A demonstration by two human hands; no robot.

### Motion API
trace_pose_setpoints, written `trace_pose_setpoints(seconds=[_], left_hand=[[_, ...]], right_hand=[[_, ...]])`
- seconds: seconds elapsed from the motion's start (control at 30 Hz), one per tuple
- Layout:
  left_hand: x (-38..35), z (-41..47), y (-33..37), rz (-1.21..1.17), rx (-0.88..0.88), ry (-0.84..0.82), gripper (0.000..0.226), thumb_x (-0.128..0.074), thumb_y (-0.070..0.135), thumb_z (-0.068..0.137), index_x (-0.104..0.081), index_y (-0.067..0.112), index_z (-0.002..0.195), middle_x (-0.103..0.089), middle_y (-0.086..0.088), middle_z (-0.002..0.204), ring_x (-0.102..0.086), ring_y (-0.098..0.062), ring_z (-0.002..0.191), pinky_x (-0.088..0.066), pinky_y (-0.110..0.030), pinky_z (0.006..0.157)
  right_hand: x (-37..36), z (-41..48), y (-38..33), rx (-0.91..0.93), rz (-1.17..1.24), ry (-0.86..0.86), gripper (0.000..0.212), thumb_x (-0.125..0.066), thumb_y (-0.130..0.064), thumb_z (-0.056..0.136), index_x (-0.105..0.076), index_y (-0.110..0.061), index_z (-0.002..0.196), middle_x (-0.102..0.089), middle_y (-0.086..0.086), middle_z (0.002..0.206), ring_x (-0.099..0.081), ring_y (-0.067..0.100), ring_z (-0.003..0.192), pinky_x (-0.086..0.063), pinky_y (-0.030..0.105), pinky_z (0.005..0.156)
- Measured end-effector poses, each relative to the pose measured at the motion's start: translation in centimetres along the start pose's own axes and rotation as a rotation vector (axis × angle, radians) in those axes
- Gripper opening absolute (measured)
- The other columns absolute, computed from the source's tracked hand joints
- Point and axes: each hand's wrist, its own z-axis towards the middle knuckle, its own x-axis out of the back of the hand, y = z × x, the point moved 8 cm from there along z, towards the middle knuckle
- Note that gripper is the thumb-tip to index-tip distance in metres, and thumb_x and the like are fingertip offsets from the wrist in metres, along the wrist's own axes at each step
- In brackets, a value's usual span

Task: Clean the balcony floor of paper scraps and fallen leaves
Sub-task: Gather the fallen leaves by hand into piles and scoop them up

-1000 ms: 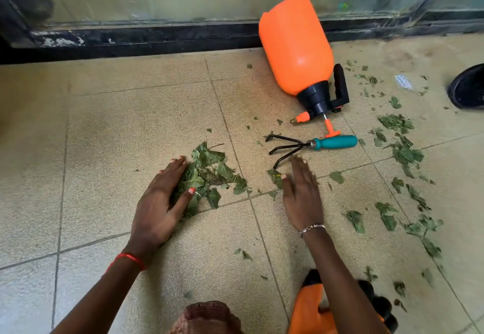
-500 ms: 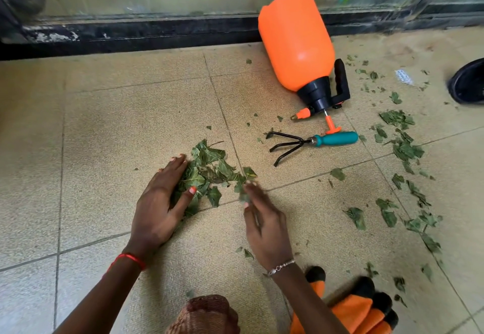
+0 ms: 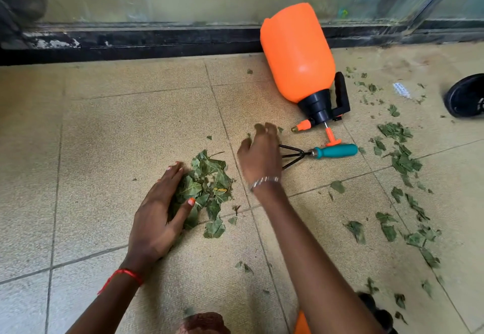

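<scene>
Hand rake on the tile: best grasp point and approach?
Teal handle, from above, fingers across it. The rake lies flat, handle clear on the right; the black tines point left, partly hidden by the right hand. Mind the sprayer's orange plunger knob just beyond the handle.

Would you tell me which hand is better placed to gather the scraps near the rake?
Right: the right hand hangs open beside the rake; the left hand rests against the leaf pile.
</scene>
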Motion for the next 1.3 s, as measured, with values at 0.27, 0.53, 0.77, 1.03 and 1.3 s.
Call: trace_pose_setpoints(seconds=[0.27, 0.53, 0.77, 1.03, 1.3], left_hand=[[0.4, -0.1, 0.1, -0.043, 0.025, 0.024, 0.060, -0.039, 0.054, 0.083, -0.037, 0.037, 0.141, -0.032, 0.018, 0.149, -0.028, 0.000, 0.138, -0.025, -0.024, 0.111], [0.3, -0.1, -0.2, -0.053, 0.039, 0.027, 0.061, -0.039, 0.055, 0.084, -0.039, 0.034, 0.141, -0.034, 0.017, 0.149, -0.028, 0.001, 0.138, -0.025, -0.024, 0.112], [0.3, -0.1, -0.2, -0.053, 0.038, 0.021, 0.063, -0.038, 0.055, 0.084, -0.040, 0.031, 0.142, -0.034, 0.016, 0.149, -0.028, 0.000, 0.138, -0.025, -0.026, 0.112], [0.3, -0.1, -0.3, -0.051, 0.057, 0.015, 0.063, -0.038, 0.055, 0.083, -0.039, 0.033, 0.142, -0.034, 0.017, 0.148, -0.030, -0.001, 0.138, -0.025, -0.026, 0.111], [0.3, -0.1, -0.3, -0.030, 0.065, 0.011, 0.065, -0.037, 0.057, 0.083, -0.039, 0.033, 0.143, -0.034, 0.017, 0.149, -0.030, -0.002, 0.138, -0.027, -0.027, 0.110]], right_hand=[[1.5, 8.1, 4.0, -0.214, -0.262, -0.203, 0.031, -0.046, -0.001, 0.090, -0.049, 0.006, 0.121, -0.049, 0.021, 0.131, -0.049, 0.033, 0.120, -0.042, 0.034, 0.092], [-1.4, 8.9, 4.2, -0.215, -0.121, -0.400, 0.027, -0.058, 0.001, 0.085, -0.056, 0.010, 0.110, -0.057, 0.023, 0.118, -0.055, 0.033, 0.111, -0.047, 0.032, 0.082], [-0.6, 9.2, 3.8, -0.182, -0.029, -0.447, 0.030, -0.077, 0.005, 0.066, -0.067, 0.011, 0.093, -0.069, 0.019, 0.097, -0.066, 0.027, 0.089, -0.055, 0.041, 0.081], [-2.5, 7.5, 2.4, 0.007, -0.390, -0.478, 0.033, -0.066, 0.005, 0.076, -0.061, -0.002, 0.109, -0.058, 0.017, 0.116, -0.060, 0.030, 0.102, -0.050, 0.032, 0.086], [-3.2, 3.9, -0.1, 0.042, -0.193, -0.392, 0.026, -0.057, 0.009, 0.083, -0.063, 0.001, 0.107, -0.056, 0.018, 0.117, -0.058, 0.030, 0.103, -0.048, 0.033, 0.090]])
